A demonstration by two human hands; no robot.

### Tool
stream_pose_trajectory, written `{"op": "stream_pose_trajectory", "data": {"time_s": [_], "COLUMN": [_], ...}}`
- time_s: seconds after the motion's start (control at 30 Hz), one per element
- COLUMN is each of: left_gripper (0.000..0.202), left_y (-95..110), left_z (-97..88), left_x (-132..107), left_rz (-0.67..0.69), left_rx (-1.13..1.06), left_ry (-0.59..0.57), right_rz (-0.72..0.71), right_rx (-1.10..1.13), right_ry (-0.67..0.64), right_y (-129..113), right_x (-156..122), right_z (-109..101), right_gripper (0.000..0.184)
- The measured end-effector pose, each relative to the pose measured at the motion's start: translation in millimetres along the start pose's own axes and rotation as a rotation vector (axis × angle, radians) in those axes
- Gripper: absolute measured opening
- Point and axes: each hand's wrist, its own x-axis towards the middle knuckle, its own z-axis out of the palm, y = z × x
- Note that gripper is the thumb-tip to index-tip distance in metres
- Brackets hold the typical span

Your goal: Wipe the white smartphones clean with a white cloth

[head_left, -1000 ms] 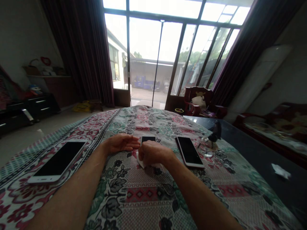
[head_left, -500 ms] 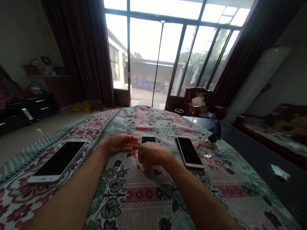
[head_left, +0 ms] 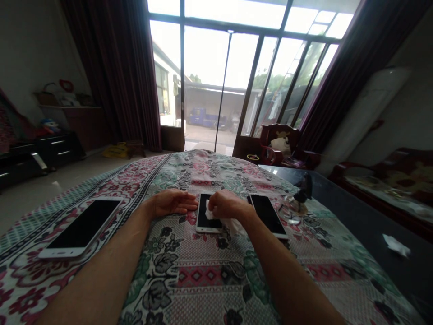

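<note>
A white phone with a dark screen lies in the middle of the flowered cloth. My left hand rests flat beside its left edge, fingers together and stretched out. My right hand is closed on a white tissue and sits at the phone's upper right, the tissue touching the screen. A second phone with a pink rim lies just right of my right wrist. A third, larger white phone lies far to the left.
A small glass dish with a dark object stands right of the phones. The dark bare tabletop carries a crumpled white scrap. Beyond are glass doors, curtains and a red chair.
My right hand moved with the tissue from the middle phone's near end up and right, uncovering most of its screen. The left hand stayed in place.
</note>
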Motion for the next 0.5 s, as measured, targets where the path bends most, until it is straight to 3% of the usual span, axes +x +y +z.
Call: {"op": "stream_pose_trajectory", "data": {"time_s": [0.1, 0.33, 0.4, 0.5], "left_gripper": [0.029, 0.032, 0.032, 0.030], "left_y": [1, 2, 3, 4], "left_z": [3.0, 8.0, 8.9, 11.0], "left_x": [-1, -3, -4, -6], "left_rz": [0.004, -0.002, -0.002, 0.000], "left_rx": [0.016, -0.006, -0.019, -0.032], "left_ry": [0.011, 0.055, 0.062, 0.078], "right_rz": [-0.097, 0.232, 0.198, 0.012], "right_rx": [0.085, 0.036, 0.042, 0.055], "right_ry": [0.089, 0.399, 0.456, 0.487], "right_y": [-3, 26, 28, 20], "right_x": [9, 32, 35, 39], "right_z": [12, 34, 40, 49], "right_gripper": [0.025, 0.027, 0.028, 0.026]}}
